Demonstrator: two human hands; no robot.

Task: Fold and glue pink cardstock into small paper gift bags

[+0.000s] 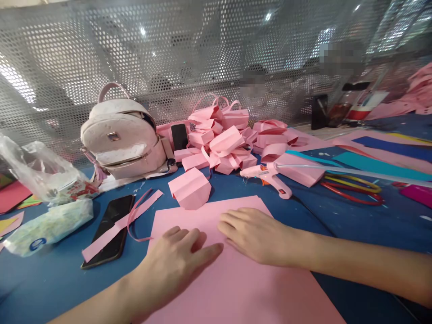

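Note:
A large sheet of pink paper (pixel 229 288) lies flat on the blue table in front of me. My left hand (pixel 178 256) rests over its left part, thumb stretched to the right and fingers bent down toward the paper. My right hand (pixel 251 234) lies flat on the sheet's upper right, palm down. Neither hand grips anything visible. Just beyond the sheet's far edge sits a folded pink paper piece (pixel 190 188). A pink glue gun (pixel 268 175) with a long clear glue stick lies past my right hand.
Folded pink paper pieces (pixel 226 139) are heaped at the back beside a pale backpack (pixel 123 135). On the left lie a black phone (pixel 113 229) under a pink strip (pixel 124 220), a tissue pack (pixel 50 227) and a plastic bag (pixel 47 171). Coloured strips (pixel 381 164) lie right.

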